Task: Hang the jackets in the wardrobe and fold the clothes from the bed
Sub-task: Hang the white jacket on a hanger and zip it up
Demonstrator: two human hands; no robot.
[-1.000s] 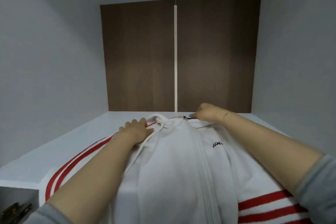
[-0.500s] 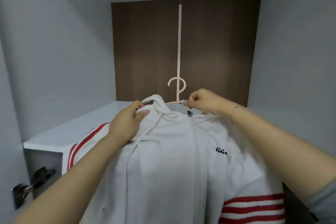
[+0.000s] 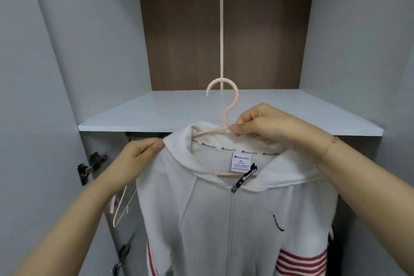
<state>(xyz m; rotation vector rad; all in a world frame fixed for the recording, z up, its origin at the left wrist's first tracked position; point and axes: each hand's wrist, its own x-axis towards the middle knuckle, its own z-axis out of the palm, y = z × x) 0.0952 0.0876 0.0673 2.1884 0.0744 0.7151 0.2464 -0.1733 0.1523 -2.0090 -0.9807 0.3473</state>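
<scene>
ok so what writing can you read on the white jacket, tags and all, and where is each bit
"Dicametix", roughly, in script: top of the neck label inside the white jacket; spelling uncertain.
"XL": on that label, under the brand.
Small lines below "XL": too small to read.
The same script word: black zipper pull tab.
Repeated script: neck tape, blurred.
Black chest embroidery: unreadable.

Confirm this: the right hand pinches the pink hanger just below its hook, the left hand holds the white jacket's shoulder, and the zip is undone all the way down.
Not the zip. The head view shows the zip closed up to the collar. The rest stands: the right hand pinches the hanger below its hook, and the left hand holds the jacket at the shoulder.
</scene>
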